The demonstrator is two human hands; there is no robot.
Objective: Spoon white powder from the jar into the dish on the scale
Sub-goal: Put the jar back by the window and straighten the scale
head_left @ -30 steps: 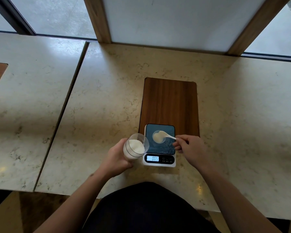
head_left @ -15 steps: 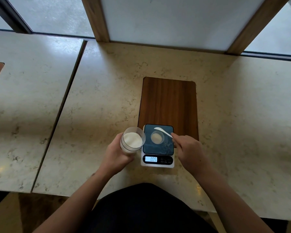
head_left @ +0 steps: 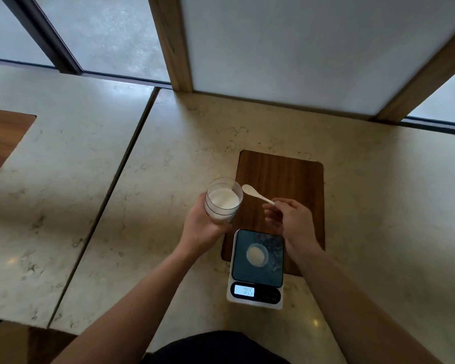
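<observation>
A clear jar (head_left: pixel 222 199) with white powder in it is held up off the counter by my left hand (head_left: pixel 201 227), beyond the scale. My right hand (head_left: pixel 290 220) pinches the handle of a small white spoon (head_left: pixel 256 194); its bowl points left and hovers just beside the jar's rim. The scale (head_left: pixel 256 269) sits near the counter's front edge with a lit display. On its dark platform stands a small clear dish (head_left: pixel 257 254) with a little white powder inside.
A dark wooden board (head_left: pixel 281 179) lies under the scale's far end and beneath both hands. The pale stone counter (head_left: pixel 153 206) has a seam on the left. A white panel with wooden posts (head_left: pixel 174 43) stands behind.
Both hands have lifted away from the scale toward the far side. The spoon has left the dish and now sits by the jar's rim. The view has tilted, so the scale appears lower.
</observation>
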